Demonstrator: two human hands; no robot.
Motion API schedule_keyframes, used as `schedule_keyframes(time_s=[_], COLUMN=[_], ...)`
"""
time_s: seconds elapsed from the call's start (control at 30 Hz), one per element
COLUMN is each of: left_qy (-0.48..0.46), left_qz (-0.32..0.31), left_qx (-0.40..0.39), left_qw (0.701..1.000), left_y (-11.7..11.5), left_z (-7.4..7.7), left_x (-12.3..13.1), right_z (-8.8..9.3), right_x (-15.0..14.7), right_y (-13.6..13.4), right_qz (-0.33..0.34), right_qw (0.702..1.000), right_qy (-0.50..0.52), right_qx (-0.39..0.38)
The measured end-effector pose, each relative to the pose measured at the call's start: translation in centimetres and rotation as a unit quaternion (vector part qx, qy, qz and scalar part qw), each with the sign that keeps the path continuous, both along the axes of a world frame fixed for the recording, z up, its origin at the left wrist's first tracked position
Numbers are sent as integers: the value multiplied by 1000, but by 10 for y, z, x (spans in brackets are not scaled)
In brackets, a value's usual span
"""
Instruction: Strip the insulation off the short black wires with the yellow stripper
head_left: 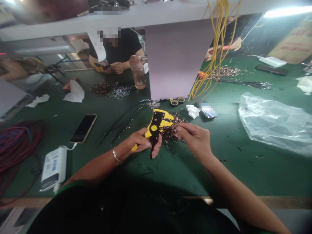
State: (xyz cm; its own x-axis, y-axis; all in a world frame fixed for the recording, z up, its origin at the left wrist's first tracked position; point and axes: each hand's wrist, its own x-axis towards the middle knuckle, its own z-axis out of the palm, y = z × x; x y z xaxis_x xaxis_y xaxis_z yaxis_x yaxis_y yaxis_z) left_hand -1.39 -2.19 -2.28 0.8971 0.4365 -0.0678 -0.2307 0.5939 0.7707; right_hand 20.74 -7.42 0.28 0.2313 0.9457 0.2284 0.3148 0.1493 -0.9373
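Observation:
My left hand is wrapped round the handles of a yellow and black wire stripper, its jaws pointing right. The thumb and forefinger of my right hand pinch a thin wire close to those jaws; the fingers hide most of it. Under and behind the tool lies a heap of short dark wire pieces with bare copper ends. Longer black wires stretch across the table to the left of the tool, near a small pile of pale-tipped pieces.
A phone is cabled to a white power bank, beside coiled red wire. Tape rolls, tissue and a plastic bag lie about. Yellow wires hang beside a panel. Co-workers' hands show beyond.

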Motion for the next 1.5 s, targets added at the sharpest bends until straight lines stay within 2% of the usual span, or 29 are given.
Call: schedule_keyframes(time_s=[0.37,0.9,1.07,1.27,1.5], left_qy=[5,46,76,48,28], left_qz=[19,73,125,64,100], left_qx=[16,26,14,31,28], left_qw=[1000,996,989,996,994], left_y=[-2,-13,-13,-5,1], left_z=[0,6,4,5,7], left_x=[2,5,4,2,1], right_z=[0,1,-2,0,0], right_x=[0,0,-2,-1,0], right_y=[0,1,3,2,1], right_qz=[2,-3,2,18,1], right_qw=[1000,1000,999,999,1000], right_qy=[-3,24,31,19,-15], right_qx=[11,-17,-18,-30,9])
